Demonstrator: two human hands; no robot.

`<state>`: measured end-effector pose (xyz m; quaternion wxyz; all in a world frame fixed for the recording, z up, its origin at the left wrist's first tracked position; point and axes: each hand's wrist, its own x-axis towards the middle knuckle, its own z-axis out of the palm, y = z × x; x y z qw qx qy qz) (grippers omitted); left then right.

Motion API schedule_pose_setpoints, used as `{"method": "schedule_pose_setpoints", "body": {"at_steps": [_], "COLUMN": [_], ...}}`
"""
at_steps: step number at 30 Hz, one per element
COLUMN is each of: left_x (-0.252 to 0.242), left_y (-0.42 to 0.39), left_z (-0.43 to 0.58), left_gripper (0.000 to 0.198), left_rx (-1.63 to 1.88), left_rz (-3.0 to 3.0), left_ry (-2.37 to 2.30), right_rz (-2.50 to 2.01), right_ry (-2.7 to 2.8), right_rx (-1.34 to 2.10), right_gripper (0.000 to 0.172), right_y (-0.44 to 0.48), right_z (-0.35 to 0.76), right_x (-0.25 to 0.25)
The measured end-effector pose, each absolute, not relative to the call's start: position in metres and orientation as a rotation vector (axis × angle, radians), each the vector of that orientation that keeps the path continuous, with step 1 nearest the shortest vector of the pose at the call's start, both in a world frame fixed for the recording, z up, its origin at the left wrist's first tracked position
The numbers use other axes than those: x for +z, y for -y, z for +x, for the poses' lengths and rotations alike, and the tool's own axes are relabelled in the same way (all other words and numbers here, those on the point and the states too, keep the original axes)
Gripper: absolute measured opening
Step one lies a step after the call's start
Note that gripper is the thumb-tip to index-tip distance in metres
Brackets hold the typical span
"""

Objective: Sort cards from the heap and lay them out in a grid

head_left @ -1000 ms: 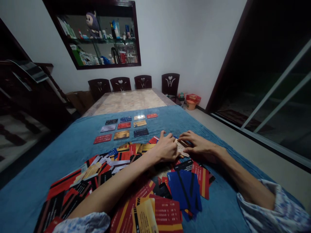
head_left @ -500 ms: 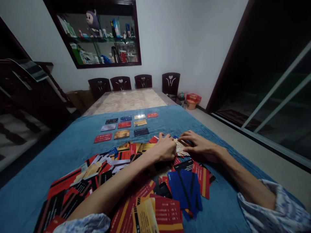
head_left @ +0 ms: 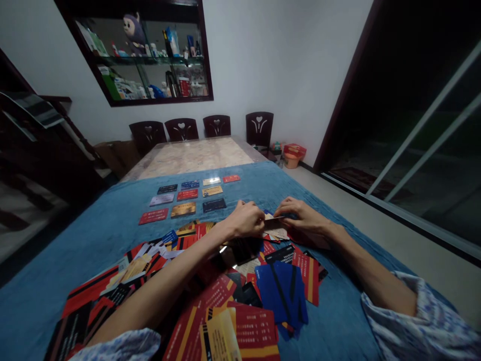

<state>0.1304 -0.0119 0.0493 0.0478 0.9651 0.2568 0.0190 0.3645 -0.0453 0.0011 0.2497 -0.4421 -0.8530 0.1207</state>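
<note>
My left hand (head_left: 246, 219) is closed at the far edge of a loose heap of cards, fingers curled at the left end of a thin card (head_left: 273, 221) seen nearly edge-on. From the other side, my right hand (head_left: 299, 215) pinches the right end of that same card. Cream cards (head_left: 277, 232) lie just below it. Nearer to me are blue cards with a dark stripe (head_left: 280, 291), red and yellow cards (head_left: 259, 328) and a cream card (head_left: 221, 335). More red and black cards (head_left: 88, 291) spread to the left, partly covered by my left forearm.
Beyond the heap, several cards stand in separate spots in rows, among them a gold one (head_left: 183, 209) and a dark one (head_left: 214, 204). A blue cloth (head_left: 124, 208) covers the near table. Chairs (head_left: 259, 128) stand at the far end.
My hands have lifted a thin card from the heap's far edge and hold it between them. The view has shifted slightly to the right.
</note>
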Motion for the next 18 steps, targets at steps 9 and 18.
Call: {"method": "schedule_pose_setpoints", "body": {"at_steps": [9,18], "left_x": [0.036,0.024], "left_y": [-0.015,-0.021], "left_z": [0.131,0.137], "left_gripper": [0.021,0.03], "left_rx": [0.225,0.279], "left_rz": [2.955,2.935], "left_ry": [-0.811,-0.896], "right_rz": [-1.317,-1.437], "right_ry": [2.146,2.117], "right_rx": [0.215,0.024], "right_gripper": [0.02,0.028], "right_y": [0.037,0.031], "right_z": [0.365,0.363], "right_x": [-0.014,-0.025]}}
